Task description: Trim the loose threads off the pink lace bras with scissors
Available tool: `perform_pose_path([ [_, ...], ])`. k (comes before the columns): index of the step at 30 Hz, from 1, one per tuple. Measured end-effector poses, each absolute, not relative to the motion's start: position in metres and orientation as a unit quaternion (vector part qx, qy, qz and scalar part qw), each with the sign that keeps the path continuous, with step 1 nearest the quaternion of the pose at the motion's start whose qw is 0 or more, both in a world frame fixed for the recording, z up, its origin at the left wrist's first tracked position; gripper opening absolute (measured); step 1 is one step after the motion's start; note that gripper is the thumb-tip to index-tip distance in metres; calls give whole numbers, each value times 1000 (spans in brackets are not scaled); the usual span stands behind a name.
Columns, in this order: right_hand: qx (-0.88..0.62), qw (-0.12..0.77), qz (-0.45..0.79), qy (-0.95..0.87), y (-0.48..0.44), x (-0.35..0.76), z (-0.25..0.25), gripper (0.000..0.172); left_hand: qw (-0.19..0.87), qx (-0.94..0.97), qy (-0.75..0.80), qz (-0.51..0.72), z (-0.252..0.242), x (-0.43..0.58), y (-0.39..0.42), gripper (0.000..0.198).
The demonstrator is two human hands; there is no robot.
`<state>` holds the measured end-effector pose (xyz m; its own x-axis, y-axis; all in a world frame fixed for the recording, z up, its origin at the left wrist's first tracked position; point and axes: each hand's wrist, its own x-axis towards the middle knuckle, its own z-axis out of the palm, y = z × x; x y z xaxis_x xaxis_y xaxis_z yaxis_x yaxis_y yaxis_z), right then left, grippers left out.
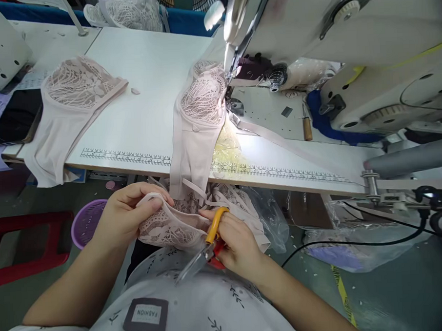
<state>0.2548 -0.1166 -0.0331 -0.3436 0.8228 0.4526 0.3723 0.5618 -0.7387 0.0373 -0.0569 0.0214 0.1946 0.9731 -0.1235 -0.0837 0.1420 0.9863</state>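
My left hand (129, 211) pinches the edge of a pale pink lace bra cup (172, 226) in front of my lap. My right hand (237, 240) is closed around scissors (196, 264) with a yellow and a red handle, their blades pointing down to the left. Its thumb and fingertips also seem to touch the right end of the lace piece. Above, another lace bra piece (199, 103) lies under the sewing machine's needle area (229, 82) and hangs over the table edge. More lace fabric (240, 203) hangs below the edge, partly hidden by my hands.
The sewing machine (365, 27) fills the upper right. On the white table (136, 66) lie another bra piece (79, 98), a phone (15, 116) and a printed ruler strip (125, 155). A purple basket (87, 222) and a red stool (30, 242) stand lower left. A black cable (356, 242) hangs right.
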Motion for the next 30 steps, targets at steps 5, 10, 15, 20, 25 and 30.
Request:
perform_pose_path([
  [5,-437,434,338,-712,-127,256,-26,11,617,497,413,448,22,32,-61,6],
  [10,-472,428,418,-648,-133,256,-22,8,606,533,382,451,27,24,-65,4],
  [15,-504,442,460,-583,-136,254,-24,14,555,620,358,424,34,14,-63,7],
  [20,-519,446,437,-584,-135,255,-26,16,527,653,357,410,34,8,-61,13],
  [25,-464,446,432,-632,-125,263,-20,5,455,703,378,395,41,4,-59,18],
  [30,-460,426,426,-652,-115,271,-10,16,406,765,348,360,53,6,-49,23],
])
